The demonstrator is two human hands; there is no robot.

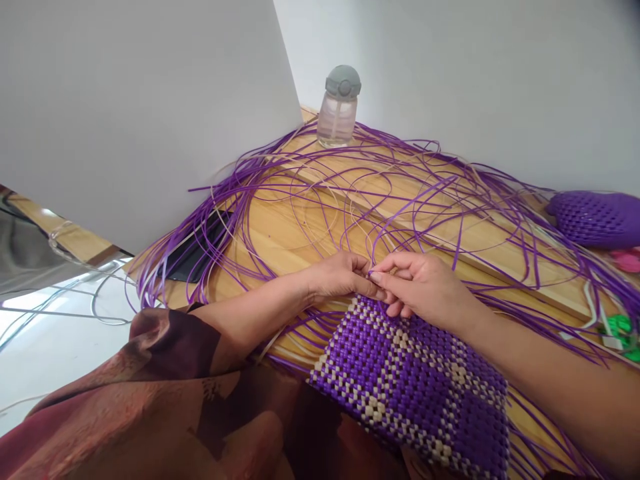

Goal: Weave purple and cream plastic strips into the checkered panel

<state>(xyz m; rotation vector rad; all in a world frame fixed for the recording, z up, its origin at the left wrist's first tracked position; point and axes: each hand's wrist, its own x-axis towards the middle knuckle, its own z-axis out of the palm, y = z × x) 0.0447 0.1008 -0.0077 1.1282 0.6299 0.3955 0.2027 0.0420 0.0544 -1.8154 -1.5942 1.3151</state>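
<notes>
A woven panel (417, 393) in purple with a cream check pattern lies tilted over my lap and the table's front edge. At its far corner, my left hand (345, 275) and my right hand (420, 283) meet, fingertips almost touching. My right thumb and forefinger pinch a purple strip (374, 250) that runs up between the hands. The left fingers are closed at the panel's top edge, on a strip there, partly hidden by the thumb. Long loose purple and cream strips fan out from the panel's edges across the table.
A clear bottle with a grey lid (339, 110) stands at the back of the wooden table (280, 230). A dark flat object (195, 250) lies under strips at left. On the right are a purple netted bundle (597, 219) and a green item (620, 333). Pale panels rise behind.
</notes>
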